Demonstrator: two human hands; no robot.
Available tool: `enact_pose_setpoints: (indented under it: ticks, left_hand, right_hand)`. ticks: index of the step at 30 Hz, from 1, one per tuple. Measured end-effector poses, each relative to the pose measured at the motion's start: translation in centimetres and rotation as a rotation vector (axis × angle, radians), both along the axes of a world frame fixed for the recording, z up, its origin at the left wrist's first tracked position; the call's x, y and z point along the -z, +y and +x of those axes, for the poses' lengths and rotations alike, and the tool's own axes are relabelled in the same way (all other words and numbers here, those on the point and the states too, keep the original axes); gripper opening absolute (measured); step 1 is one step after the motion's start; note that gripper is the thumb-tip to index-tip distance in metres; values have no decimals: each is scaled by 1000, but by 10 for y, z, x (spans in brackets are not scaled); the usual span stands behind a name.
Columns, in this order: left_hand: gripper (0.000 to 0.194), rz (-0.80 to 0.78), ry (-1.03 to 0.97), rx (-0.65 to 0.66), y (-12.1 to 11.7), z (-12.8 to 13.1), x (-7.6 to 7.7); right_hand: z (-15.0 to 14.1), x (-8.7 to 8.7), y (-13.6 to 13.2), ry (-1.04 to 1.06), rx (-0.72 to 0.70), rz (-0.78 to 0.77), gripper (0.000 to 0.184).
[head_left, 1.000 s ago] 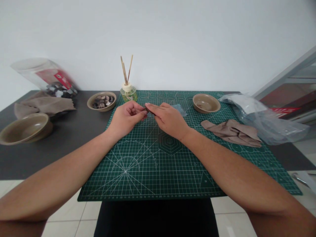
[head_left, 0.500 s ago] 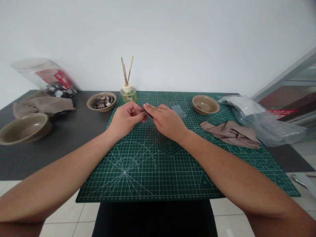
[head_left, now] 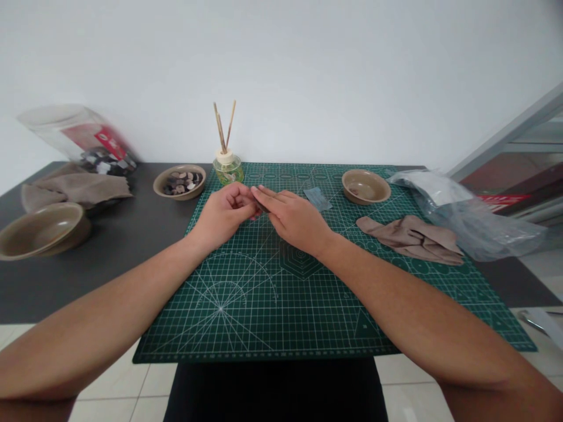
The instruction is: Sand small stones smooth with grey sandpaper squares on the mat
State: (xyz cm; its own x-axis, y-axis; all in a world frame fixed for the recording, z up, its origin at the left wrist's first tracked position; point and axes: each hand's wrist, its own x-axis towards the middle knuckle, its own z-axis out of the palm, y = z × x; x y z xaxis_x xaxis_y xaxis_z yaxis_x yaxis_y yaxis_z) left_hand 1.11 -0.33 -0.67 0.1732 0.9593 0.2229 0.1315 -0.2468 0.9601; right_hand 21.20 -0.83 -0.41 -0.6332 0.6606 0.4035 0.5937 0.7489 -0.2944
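Note:
My left hand (head_left: 229,210) is closed in a pinch above the cutting mat. Whatever small piece sits between its fingertips is mostly hidden. Against those fingertips lies my right hand (head_left: 292,218), its fingers long and pressed together. Along the underside of the right fingers runs the edge of a thin dark piece (head_left: 263,207), pressed between fingers and thumb; its kind cannot be made out. Beneath both hands is the green cutting mat (head_left: 246,328). Just beyond the right hand lies a small blue-grey sheet (head_left: 317,198).
A bowl of dark and pale chips (head_left: 179,183) stands left beside a reed diffuser (head_left: 227,169). Another bowl (head_left: 366,186) is back right, near a brown cloth (head_left: 413,237) and clear plastic bag (head_left: 466,217). Far left are a bowl (head_left: 44,231), cloth (head_left: 77,187) and tub (head_left: 83,138).
My right hand has slid slightly left along my left fingertips, showing more of the blue-grey sheet behind it. The left hand keeps its pinch. The view has shifted a little.

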Motion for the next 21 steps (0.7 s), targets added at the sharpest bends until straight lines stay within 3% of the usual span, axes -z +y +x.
enact_pose_setpoints:
  ticks: [14,21]
  left_hand:
    - [19,15,-67,8,-2,2,-2]
    - [15,6,26,17,-1,1,-1]
  right_hand:
    - [1,-4,-5,22,52,-40,65]
    - [0,0,-2,21,-1,-12,63]
